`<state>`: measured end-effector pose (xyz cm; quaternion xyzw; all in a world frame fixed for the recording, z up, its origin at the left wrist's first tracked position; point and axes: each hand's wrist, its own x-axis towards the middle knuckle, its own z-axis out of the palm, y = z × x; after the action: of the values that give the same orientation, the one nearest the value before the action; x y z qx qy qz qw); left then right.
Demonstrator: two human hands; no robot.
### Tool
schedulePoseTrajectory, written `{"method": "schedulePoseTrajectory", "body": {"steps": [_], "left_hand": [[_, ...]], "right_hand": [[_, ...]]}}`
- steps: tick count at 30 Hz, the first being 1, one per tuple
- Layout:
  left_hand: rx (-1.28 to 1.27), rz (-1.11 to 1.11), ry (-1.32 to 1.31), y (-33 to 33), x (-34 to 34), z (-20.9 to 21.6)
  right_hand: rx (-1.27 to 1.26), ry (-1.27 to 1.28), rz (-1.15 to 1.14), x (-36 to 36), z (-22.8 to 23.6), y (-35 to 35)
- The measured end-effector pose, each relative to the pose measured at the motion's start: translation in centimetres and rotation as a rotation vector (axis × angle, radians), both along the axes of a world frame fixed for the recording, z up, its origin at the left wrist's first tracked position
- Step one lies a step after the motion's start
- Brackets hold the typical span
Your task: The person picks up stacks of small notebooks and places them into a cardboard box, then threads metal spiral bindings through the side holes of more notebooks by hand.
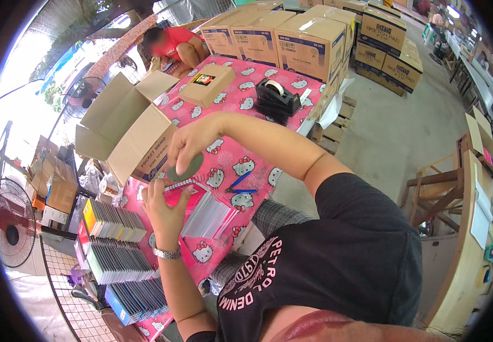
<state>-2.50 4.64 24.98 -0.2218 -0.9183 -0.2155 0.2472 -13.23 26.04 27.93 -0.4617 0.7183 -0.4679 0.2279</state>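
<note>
My right hand (192,142) reaches across the table with its fingers pinched on a dark grey-green flat piece (188,170) with a rounded edge. I cannot make out its exact kind. Just below it is my left hand (165,206), a metal watch on its wrist, thumb and fingers apart; contact with the piece is unclear. Close by lies a pink spiral notebook (173,195), partly covered by the left hand. Beside it is a stack of clear-wrapped, white-edged pads (206,215). Two blue pens (241,185) rest to the right.
An open cardboard carton (144,139) stands beyond my hands. Rows of spiral notepads (118,263) line the left table edge. Farther back are a black tape dispenser (278,98) and a small brown box (206,84). Sealed cartons (309,45) and a seated person (181,45) are behind.
</note>
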Motion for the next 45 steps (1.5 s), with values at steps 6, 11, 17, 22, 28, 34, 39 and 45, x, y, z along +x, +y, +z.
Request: {"method": "schedulePoseTrajectory", "body": {"steps": [6, 11, 17, 22, 28, 34, 39, 45], "left_hand": [[0.042, -0.020, 0.003, -0.1, 0.3, -0.3], [0.046, -0.029, 0.032, -0.5, 0.4, -0.4], [0.111, -0.007, -0.115, -3.2, -0.4, 0.3], [0.222, -0.080, -0.170, -3.9, -0.9, 0.1], [0.377, -0.056, -0.308, -4.7, -1.7, -1.0], [0.501, -0.010, -0.310, -5.0, -0.9, -1.1], [0.717, 0.045, -0.199, -5.3, -0.4, -2.8], [0.812, 0.155, -0.296, -6.1, -0.2, -4.0]], "right_hand": [[-0.100, 0.005, 0.115, 0.1, -0.6, -0.3], [-0.405, -0.261, 0.260, 0.3, -0.5, -0.7], [-0.394, -0.474, 0.262, -0.1, 0.0, -2.0], [-0.144, -0.244, 0.205, -0.8, -0.1, -3.8], [-0.146, -0.219, 0.179, 0.0, 0.8, -4.4], [0.104, 0.129, -0.351, -6.3, -8.5, -3.7], [0.567, 0.424, -0.561, -4.6, -26.3, 0.4], [-0.276, 0.653, -1.364, -2.3, -23.2, 0.1]]}}
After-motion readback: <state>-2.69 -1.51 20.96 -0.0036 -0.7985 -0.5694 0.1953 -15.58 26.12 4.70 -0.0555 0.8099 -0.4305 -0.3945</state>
